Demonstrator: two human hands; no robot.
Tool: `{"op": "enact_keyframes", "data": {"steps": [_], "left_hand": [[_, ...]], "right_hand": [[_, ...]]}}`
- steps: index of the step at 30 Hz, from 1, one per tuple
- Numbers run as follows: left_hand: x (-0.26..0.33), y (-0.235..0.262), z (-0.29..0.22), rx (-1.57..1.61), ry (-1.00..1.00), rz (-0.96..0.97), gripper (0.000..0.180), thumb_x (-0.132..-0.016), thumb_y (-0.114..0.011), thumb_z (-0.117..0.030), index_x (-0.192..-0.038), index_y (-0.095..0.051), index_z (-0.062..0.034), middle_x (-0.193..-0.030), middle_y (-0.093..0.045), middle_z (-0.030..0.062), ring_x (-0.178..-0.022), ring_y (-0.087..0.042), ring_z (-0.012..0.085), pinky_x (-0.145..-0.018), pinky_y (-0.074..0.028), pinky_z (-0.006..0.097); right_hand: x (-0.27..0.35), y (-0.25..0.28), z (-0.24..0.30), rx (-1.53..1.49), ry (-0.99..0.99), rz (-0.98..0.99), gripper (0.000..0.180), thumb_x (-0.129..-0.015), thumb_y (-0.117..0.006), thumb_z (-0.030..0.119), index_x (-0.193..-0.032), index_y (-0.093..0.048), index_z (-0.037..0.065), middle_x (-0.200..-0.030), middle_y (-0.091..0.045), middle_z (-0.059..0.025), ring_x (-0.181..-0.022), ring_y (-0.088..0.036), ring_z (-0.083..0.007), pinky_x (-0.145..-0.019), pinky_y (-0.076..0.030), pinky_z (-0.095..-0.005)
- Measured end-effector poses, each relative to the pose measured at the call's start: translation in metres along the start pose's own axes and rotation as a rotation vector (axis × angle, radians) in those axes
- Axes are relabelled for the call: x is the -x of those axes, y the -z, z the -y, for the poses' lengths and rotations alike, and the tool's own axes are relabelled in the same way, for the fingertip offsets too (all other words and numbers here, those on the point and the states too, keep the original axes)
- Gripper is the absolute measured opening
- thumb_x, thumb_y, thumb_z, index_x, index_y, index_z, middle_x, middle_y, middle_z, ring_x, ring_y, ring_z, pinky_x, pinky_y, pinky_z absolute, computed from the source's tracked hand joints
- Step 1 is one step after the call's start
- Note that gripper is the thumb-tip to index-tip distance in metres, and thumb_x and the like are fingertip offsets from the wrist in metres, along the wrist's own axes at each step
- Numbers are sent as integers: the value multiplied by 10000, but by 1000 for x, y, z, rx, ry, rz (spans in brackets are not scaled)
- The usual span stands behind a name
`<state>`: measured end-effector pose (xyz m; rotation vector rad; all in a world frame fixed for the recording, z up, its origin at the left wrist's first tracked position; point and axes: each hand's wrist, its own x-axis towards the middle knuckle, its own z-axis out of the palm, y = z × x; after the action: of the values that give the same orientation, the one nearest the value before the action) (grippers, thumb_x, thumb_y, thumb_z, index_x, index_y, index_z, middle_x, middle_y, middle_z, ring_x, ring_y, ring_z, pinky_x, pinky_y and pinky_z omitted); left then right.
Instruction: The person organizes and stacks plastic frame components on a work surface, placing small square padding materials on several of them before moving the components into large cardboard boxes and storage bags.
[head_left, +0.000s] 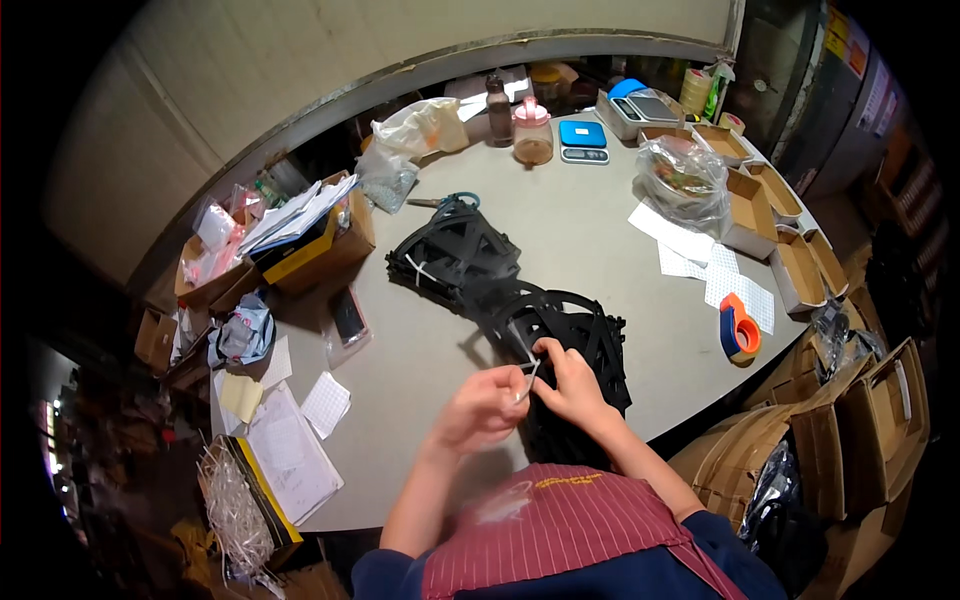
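A striped maroon apron (pixel 560 520) covers a navy top (pixel 385 578).

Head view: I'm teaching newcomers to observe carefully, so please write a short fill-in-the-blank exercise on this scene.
The thin strip at the left hand and right hand is coloured ____.
The farther strap bundle is coloured ____.
The jar stands to the ____ of the blue-topped scale.
The jar's lid is coloured ____.

Missing words: white; black; left; pink.

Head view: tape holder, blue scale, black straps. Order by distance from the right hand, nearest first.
From the right hand:
1. Black straps: right at it, extending ahead and left.
2. Tape holder: out to the right.
3. Blue scale: far ahead.
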<state>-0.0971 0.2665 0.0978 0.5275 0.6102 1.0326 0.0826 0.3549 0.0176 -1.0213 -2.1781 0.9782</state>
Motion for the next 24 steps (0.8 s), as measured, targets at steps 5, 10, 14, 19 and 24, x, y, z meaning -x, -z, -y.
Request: {"op": "enact_keyframes", "data": {"steps": [5,10,14,19,24], "left_hand": [[15,-3,-5,-356,10,-145,175,-859,-666,-174,-900,-610,-14,-750,-618,57,-563,-551,81,-484,-403,207],[19,42,19,-368,-91,-444,192,-920,-633,-165,-999,-695,-1,-857,-721,90,-707,-665,106,-568,-486,220],[-10,101,78,-1354,-483,-982,203,-897,-680,-156,-1058,-740,-48,-922,-717,109,-803,-689,198,-653,-534,283],[-37,73,84,-1515,-728,-908,166,-815,-723,-106,-969,-686,-58,-961,-657,108,-907,-619,313,-768,-509,408],[-39,69,86,-1483,-730,-761,167,-795,-709,-95,-962,-707,-96,-999,-655,85,-944,-617,312,-816,-515,413]], "right_hand": [[-1,-17,-8,43,86,-18,482,-817,-738,225,-1227,-557,48,-1041,-670,-156,-961,-596,-368,-816,-511,-452],[-3,-15,-9,185,263,-140,385,-794,-748,176,-1140,-635,49,-963,-629,-133,-958,-580,-340,-822,-500,-425],[-5,-19,-6,93,217,-98,391,-790,-746,153,-1138,-625,21,-1012,-609,-140,-961,-583,-353,-835,-496,-424],[4,-22,1,196,190,-55,583,-807,-736,208,-1291,-510,-26,-1055,-590,-192,-972,-593,-377,-838,-497,-440],[7,-37,-10,462,130,199,951,-755,-769,327,-1488,-312,-71,-1037,-586,-219,-968,-593,-371,-805,-480,-470]]}}
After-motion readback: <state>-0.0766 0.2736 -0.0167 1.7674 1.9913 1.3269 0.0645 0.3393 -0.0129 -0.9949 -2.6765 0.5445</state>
